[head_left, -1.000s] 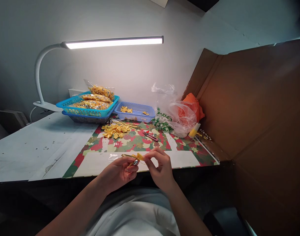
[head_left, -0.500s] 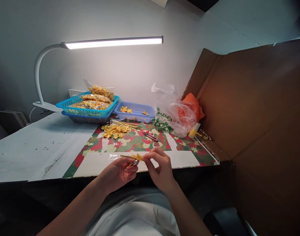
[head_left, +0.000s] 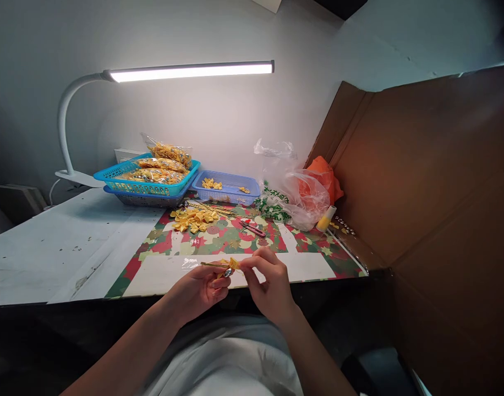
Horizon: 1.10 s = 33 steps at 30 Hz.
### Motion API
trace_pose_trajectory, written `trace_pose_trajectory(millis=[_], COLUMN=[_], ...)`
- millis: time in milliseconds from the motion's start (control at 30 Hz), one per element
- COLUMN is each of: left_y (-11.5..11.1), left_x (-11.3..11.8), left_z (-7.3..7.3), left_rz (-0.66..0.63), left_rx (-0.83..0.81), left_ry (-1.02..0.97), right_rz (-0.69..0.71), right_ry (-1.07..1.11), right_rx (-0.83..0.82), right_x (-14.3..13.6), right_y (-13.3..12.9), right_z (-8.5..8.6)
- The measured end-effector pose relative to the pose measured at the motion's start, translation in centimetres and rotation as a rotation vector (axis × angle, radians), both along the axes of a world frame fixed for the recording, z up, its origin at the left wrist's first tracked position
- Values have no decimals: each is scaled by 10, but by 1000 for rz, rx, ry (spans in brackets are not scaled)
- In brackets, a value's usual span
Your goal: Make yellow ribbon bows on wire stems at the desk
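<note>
Near the table's front edge, my left hand [head_left: 202, 289] is closed on a yellow bow [head_left: 234, 263] with a thin gold stem [head_left: 213, 265] pointing left. A small silver bell [head_left: 228, 273] hangs just under the bow, by my left fingertips. My right hand [head_left: 270, 280] pinches the right side of the same bow between thumb and forefinger. Beyond the hands lies a pile of yellow bows [head_left: 194, 219], with thin gold stems [head_left: 219, 210] behind it. Pink-handled tweezers [head_left: 253, 229] rest to the right of the pile.
Blue baskets [head_left: 153, 188] with bagged yellow pieces stand back left, beside a purple-blue basket [head_left: 229, 195]. Plastic bags [head_left: 305, 198] and a small yellow bottle [head_left: 326, 218] are at the right, next to a large cardboard sheet [head_left: 433, 165]. A lamp [head_left: 194, 71] hangs above.
The gold stem has tilted slightly and lies flatter. Both hands keep nearly the same place and hold on the bow.
</note>
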<state>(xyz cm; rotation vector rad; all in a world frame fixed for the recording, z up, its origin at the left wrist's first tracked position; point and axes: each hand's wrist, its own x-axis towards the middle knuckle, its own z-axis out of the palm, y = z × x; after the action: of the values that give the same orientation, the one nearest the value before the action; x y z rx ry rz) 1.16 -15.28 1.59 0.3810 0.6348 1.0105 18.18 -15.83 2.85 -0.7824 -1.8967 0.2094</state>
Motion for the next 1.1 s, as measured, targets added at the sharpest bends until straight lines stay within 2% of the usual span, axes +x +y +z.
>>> trace_pose_trajectory(millis=[200,567,867,1100], left_y=[-1,-3,0,6], left_x=[2,8,9,12], left_z=[0,3,3,1], left_rz=[5,17,129,173], left_rx=[-3,-30,87,176], left_ry=[6,39,95,251], right_rz=[13,69,16,-38], right_ry=[28,264,339,326], right_rx=[-23,-288,-278,-275], right_x=[0,-8,-9,-14], right_y=[0,3,5,13], right_z=[-2,-14,-18,-26])
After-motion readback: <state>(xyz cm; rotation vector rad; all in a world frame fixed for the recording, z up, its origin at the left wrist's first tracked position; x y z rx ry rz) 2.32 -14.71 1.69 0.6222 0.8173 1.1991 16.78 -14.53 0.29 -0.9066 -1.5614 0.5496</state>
